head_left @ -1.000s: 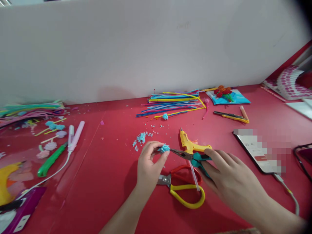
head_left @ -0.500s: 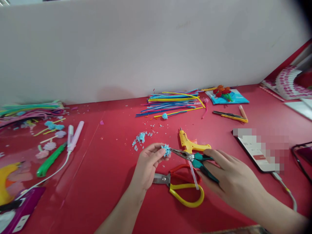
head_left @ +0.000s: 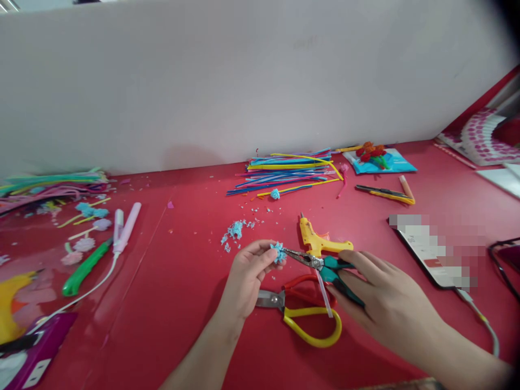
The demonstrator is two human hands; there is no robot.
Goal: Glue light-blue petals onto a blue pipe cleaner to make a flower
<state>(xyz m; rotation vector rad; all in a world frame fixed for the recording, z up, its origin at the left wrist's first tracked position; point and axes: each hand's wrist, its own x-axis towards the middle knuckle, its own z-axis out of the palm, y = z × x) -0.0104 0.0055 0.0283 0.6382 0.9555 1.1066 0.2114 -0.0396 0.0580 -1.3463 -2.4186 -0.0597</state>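
Note:
Between the thumb and fingers of my left hand (head_left: 251, 276) is a small light-blue pipe-cleaner flower (head_left: 278, 253) with short spiky petals. My right hand (head_left: 385, 292) grips the green-and-black handles of long-nose pliers (head_left: 320, 264). The pliers' tips touch the flower's right side; whether they pinch a petal I cannot tell. Under my hands lie scissors (head_left: 312, 327) with one red and one yellow handle. A yellow hot glue gun (head_left: 320, 241) with a clear glue stick rests just behind the pliers. Light-blue fluffy clippings (head_left: 235, 230) are heaped beyond my left hand.
Coloured pipe cleaners (head_left: 288, 170) lie along the white wall, with a loose blue pompom (head_left: 275, 194) in front. A phone (head_left: 433, 257) on a cable is at right, near tweezers (head_left: 384, 192). At left are a pink hair straightener (head_left: 129, 227) and a green-handled tool (head_left: 86, 269).
Both hands hold nearly the same pose, the pliers still at the flower. The whole view has shifted very slightly.

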